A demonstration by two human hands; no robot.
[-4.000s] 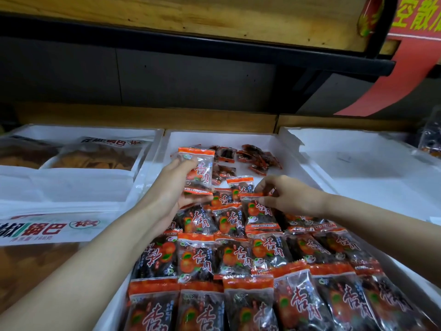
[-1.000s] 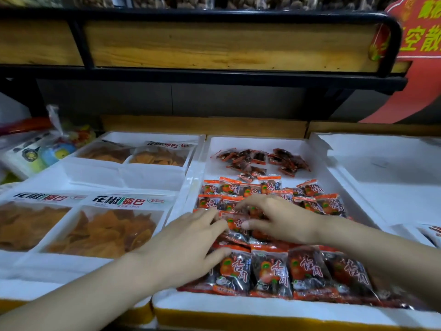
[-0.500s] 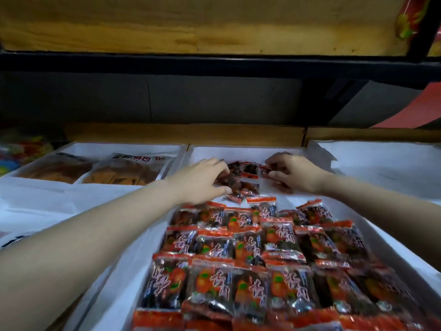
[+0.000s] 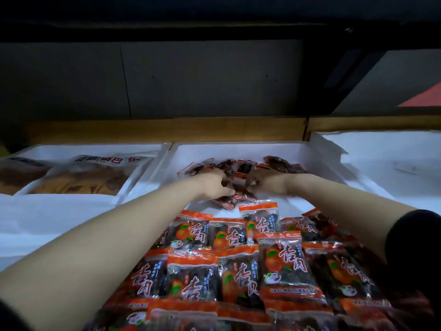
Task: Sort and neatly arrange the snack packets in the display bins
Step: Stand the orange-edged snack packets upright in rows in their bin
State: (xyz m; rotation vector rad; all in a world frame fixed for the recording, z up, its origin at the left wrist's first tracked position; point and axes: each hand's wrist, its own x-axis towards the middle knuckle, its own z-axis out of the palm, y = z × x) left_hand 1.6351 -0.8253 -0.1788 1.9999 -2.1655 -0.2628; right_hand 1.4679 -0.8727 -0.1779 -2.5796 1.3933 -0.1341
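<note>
In the head view the middle white bin (image 4: 241,149) holds neat rows of orange-topped dark snack packets (image 4: 284,263) in its near part. A loose pile of the same packets (image 4: 238,164) lies at its far end. Both arms reach over the rows to that pile. My left hand (image 4: 212,185) curls its fingers round packets on the pile's left side. My right hand (image 4: 269,185) does the same from the right, its fingertips close to the left hand's. The packets under the palms are hidden.
The white bin on the left (image 4: 143,173) holds large clear bags of golden crisps (image 4: 78,180). Another white bin (image 4: 381,158) lies on the right. A wooden ledge (image 4: 167,129) and a dark back panel close off the rear, with a dark shelf overhead.
The camera has dipped lower and nearer. Both hands, apart on the far pile half a second ago, have drawn together at its near edge and closed around packets.
</note>
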